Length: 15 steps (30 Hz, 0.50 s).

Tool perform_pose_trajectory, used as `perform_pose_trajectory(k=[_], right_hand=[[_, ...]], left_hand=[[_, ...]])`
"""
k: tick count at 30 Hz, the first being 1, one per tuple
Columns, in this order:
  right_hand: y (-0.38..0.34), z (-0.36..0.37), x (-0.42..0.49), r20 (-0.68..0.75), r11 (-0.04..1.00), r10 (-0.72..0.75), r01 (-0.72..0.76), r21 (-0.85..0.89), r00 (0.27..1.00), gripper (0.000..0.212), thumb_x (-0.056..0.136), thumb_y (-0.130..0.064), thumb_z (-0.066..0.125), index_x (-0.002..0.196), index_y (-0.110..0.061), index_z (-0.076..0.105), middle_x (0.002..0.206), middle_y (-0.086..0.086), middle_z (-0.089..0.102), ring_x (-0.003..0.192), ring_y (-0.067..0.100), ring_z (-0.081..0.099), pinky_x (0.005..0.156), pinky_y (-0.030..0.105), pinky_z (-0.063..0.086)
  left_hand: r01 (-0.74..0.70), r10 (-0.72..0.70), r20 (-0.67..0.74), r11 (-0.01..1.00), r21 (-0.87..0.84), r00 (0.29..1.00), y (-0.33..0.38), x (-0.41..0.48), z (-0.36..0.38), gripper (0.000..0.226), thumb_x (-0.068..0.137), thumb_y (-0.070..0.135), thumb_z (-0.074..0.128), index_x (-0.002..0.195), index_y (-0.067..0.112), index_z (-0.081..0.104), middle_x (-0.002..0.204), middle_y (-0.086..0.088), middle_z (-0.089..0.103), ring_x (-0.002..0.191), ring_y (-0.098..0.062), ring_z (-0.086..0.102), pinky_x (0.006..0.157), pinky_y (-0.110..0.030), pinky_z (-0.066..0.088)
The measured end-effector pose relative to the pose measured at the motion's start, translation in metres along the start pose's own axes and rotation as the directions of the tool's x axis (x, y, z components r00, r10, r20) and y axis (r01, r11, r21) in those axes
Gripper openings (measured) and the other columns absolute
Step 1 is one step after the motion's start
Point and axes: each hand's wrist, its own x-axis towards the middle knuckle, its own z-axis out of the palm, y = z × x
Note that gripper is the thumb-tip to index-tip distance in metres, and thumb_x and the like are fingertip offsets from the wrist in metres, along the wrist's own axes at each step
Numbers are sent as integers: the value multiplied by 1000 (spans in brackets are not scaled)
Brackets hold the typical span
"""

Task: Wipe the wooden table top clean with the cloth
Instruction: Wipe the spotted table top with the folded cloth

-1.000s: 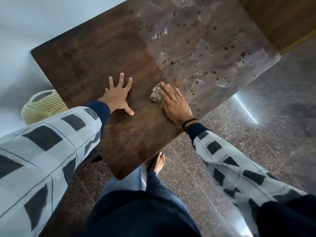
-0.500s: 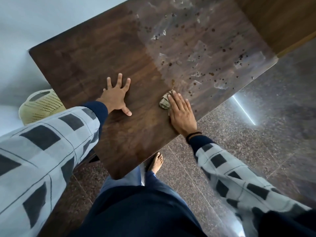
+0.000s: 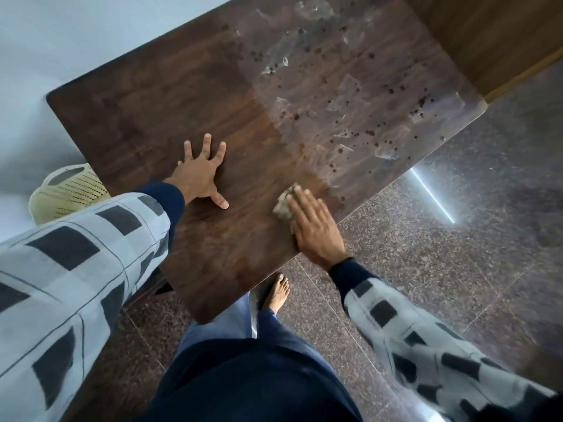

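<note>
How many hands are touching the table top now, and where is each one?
2. The left hand lies flat with spread fingers on the table top. The right hand presses the cloth near the front edge.

Glossy wood table top [image 3: 195,95], crumpled cloth [image 3: 283,205]

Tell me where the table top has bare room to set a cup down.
Bare wood lies between the left hand and the table's far-left corner by the wall, and on the near strip between both hands. The right hand presses the cloth near the front edge. Beyond it, the right half is crowded with dark spots and smears.
</note>
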Motion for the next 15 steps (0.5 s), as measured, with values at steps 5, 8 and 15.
perform_pose_trajectory(k=[5,8,15], right_hand=[[45,-12,6,140,944,-292,309,-117,946,58,110,-31,28,164,-19,9,171,5,3,158,22,5,128,46,11],[37,-20,28,31,994,108,-108,9,994,57,109,-31,31,163,-20,16,171,4,7,158,22,8,128,49,10],[34,-9,19,119,949,-297,306,-71,948,58,110,-36,26,164,-23,11,171,2,5,158,20,7,128,42,12]], left_hand=[[4,-4,-6,1000,-12,1000,1,0,-1,156,50,59,92,155,36,-21,159,2,-38,145,-50,-22,112,-69,18],[16,-16,-4,1000,-10,1000,2,-1,0,156,50,59,92,154,37,-22,159,2,-38,146,-49,-22,113,-69,18],[15,-15,5,1000,-16,1000,2,-2,-2,155,51,59,92,154,37,-23,158,3,-40,146,-48,-22,113,-68,17]])
